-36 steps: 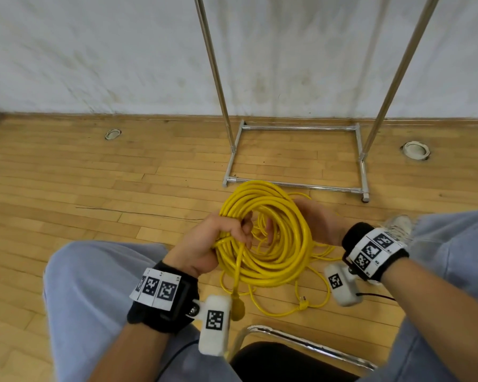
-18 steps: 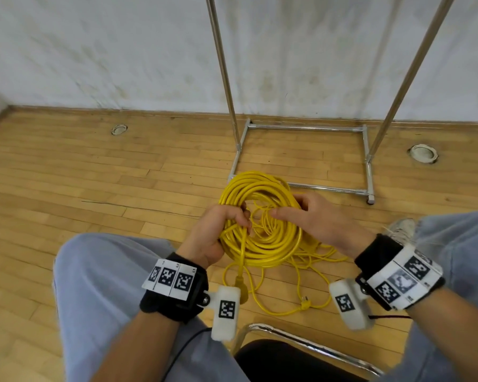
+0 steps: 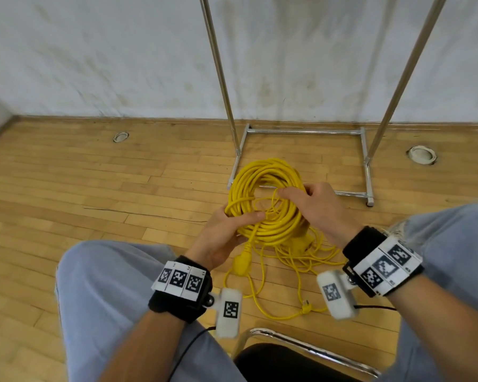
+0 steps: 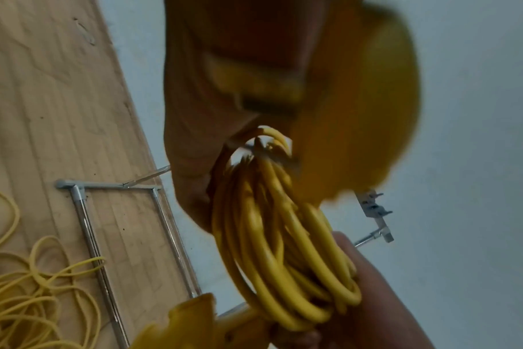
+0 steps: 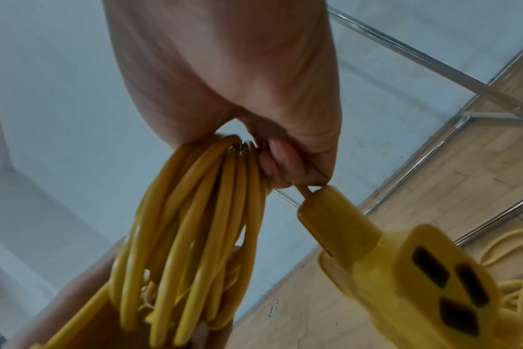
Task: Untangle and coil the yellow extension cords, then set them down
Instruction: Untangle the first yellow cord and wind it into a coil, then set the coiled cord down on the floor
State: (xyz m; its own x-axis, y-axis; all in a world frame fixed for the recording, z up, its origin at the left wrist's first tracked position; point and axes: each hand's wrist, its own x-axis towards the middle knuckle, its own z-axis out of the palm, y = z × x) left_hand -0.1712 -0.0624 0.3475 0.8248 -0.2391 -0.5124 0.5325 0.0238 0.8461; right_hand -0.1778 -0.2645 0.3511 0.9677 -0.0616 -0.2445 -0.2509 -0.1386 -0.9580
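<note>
A chrome garment rack [image 3: 301,130] stands at twelve o'clock on the wooden floor [image 3: 66,188], against a stained white wall [image 3: 94,56]; a chair [image 3: 301,354] sits at six o'clock.

Head cam: high, angled forward-down at wood floor [image 3: 66,188] and wall. Wrist cams: very close, each looking along its hand, tilted. All three share the yellow coil [image 3: 265,216] and metal rack base [image 3: 367,172].

I sit in what seems a bare, unfurnished room — worn wooden floor [image 3: 66,194], scuffed white wall [image 3: 94,56], a metal garment rack [image 3: 304,130] against it — perhaps a studio or storeroom.
</note>
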